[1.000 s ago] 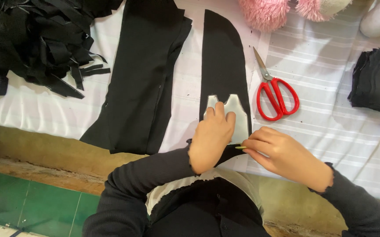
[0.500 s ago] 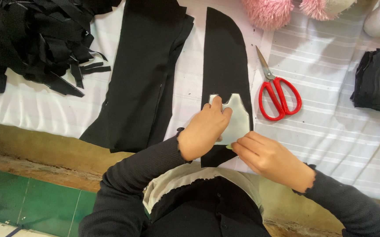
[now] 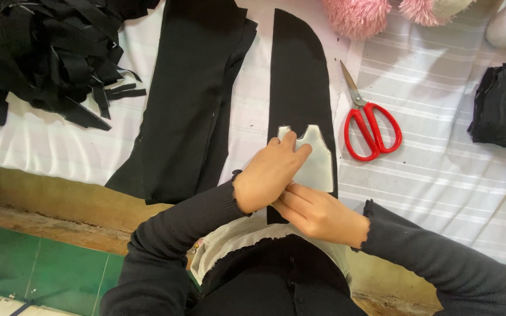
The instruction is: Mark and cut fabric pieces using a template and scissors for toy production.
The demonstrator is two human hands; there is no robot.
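Note:
A long black fabric piece (image 3: 299,76) with a rounded top lies on the striped white cloth (image 3: 440,117). On its lower part sits a small white template (image 3: 318,161) with a notched top. My left hand (image 3: 270,172) lies flat on the template's left side and presses it down. My right hand (image 3: 317,213) is just below, fingers curled, with the tips tucked against the left hand at the template's lower edge. Whatever is in those fingers is hidden.
Red-handled scissors (image 3: 370,126) lie right of the fabric piece. A wider folded black piece (image 3: 191,99) lies to the left, with a heap of black scraps (image 3: 42,52) beyond it. A stack of black fabric (image 3: 504,105) is at the right, and pink fluffy material (image 3: 361,14) at the top.
My right hand has moved left, from the template's right side to just under my left hand. A thin pale stick seen between the hands earlier no longer shows.

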